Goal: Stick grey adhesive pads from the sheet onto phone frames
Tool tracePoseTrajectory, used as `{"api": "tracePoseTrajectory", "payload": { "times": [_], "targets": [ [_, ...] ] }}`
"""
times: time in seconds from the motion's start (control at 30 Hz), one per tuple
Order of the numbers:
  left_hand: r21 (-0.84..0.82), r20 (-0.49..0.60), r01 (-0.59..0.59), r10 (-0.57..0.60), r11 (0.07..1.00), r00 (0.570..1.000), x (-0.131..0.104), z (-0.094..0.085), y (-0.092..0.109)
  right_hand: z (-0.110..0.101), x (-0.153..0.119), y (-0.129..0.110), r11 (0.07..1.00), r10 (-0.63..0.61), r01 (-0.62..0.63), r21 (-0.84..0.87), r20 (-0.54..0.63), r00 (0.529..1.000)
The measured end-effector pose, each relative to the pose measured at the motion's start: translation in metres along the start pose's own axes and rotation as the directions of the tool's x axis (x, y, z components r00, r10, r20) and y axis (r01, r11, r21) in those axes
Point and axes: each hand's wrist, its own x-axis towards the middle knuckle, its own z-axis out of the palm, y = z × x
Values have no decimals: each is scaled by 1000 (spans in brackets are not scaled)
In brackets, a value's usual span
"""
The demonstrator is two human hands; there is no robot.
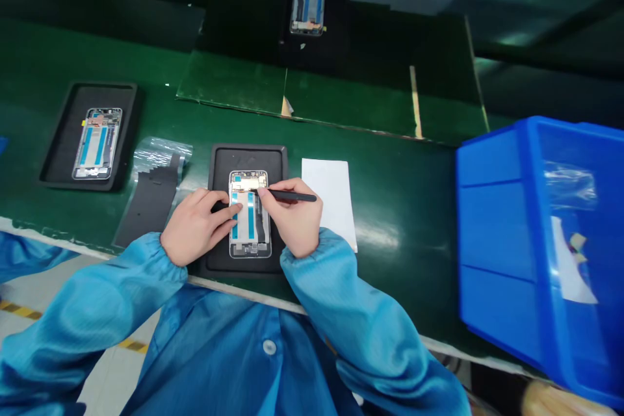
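An opened phone [244, 224] with blue adhesive strips lies in a black tray [248, 156] in front of me. My left hand [199, 224] reaches over the phone's left edge, its fingers spread and fingertips resting on the frame and inner plate. Black tweezers [295, 195] are pinched in my right hand [295, 214], with their tip at the upper part of the phone, near the board. The exact contact of the tip is too small to make out.
Left of me are a dark sheet with clear film [149, 201] and another tray [129, 117] holding an opened phone [97, 143]. White paper [329, 198] lies to the right, beside a blue bin [497, 227]. A third opened phone [308, 10] sits on a raised green shelf [341, 104].
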Motion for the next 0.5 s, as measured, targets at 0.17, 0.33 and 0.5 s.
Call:
{"api": "tracePoseTrajectory", "payload": {
  "times": [0.17, 0.33, 0.5],
  "targets": [
    [-72, -119, 258, -265, 964, 957, -16, -10, 9, 1, 1, 0, 999, 24, -23, 36, -23, 999],
    [163, 53, 595, -609, 787, 791, -28, -2, 36, 0, 3, 1, 989, -3, 13, 146, -63, 998],
    [133, 87, 664, -676, 736, 732, -23, 9, 45, -18, 0, 0, 981, 6, 30, 190, -185, 983]
  ]
}}
